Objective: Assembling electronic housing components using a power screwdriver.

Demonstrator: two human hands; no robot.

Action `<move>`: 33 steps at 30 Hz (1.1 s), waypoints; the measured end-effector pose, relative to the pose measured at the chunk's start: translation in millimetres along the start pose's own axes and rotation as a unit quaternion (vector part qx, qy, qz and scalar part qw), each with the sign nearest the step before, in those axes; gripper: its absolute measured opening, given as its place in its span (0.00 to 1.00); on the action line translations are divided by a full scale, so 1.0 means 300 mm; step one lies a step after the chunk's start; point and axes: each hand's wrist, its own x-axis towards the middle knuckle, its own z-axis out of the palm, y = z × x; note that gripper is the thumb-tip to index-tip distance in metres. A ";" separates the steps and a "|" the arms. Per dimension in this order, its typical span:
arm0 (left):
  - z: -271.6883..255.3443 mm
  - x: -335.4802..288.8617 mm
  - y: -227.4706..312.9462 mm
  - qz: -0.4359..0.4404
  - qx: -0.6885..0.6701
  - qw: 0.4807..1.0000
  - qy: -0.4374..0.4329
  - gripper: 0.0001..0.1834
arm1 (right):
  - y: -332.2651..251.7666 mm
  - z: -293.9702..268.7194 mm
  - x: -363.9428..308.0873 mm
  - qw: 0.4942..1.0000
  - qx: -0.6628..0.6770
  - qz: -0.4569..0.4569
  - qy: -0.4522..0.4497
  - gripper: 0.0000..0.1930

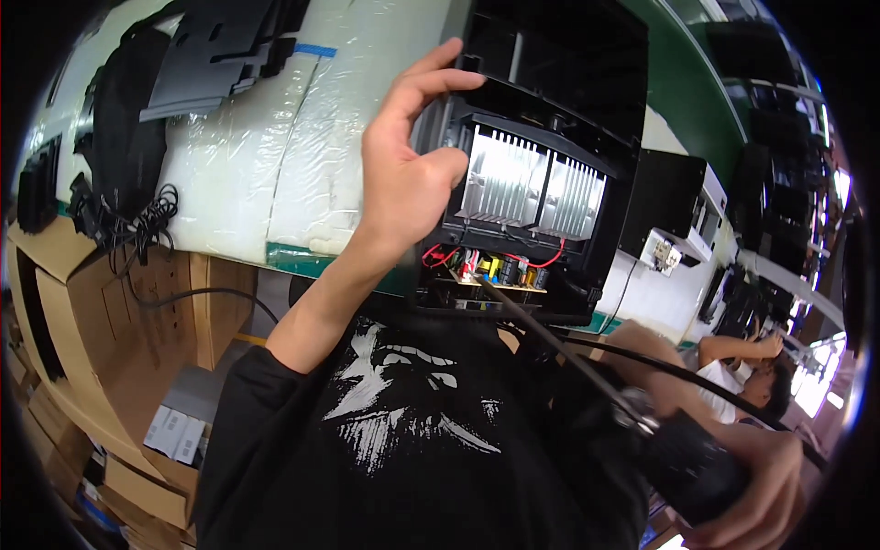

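Note:
An open black case (623, 183) lies on the bench in front of me, with a silver finned heat sink (504, 174) in a black frame inside it. My left hand (408, 174) curves round the left side of that frame, thumb by the fins and a fingertip at its upper edge. At the lower right my right hand (761, 495) wraps round a black electric screwdriver (692, 467). Its long thin shaft slants up-left, the tip near a circuit board (500, 273) with coloured parts and red wires. Whether the tip touches anything cannot be made out.
Black sheet parts (220, 55) and a coiled black cable (156, 215) lie on the plastic-wrapped bench at left. Cardboard boxes (110, 339) stand below. Another black unit (665, 202) sits at right, and a co-worker (747, 376) is beyond it.

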 end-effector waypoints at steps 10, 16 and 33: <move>-0.027 -0.010 -0.011 0.000 0.050 0.998 -0.028 0.31 | 0.085 0.032 -0.216 0.989 -0.127 0.080 0.012 0.05; -0.021 -0.008 -0.018 0.019 0.052 0.998 -0.029 0.31 | 0.046 0.016 -0.301 0.977 -0.170 0.125 0.005 0.10; -0.025 -0.004 -0.029 0.032 0.018 0.999 -0.020 0.29 | 0.101 0.027 -0.295 0.968 -0.163 0.189 -0.001 0.09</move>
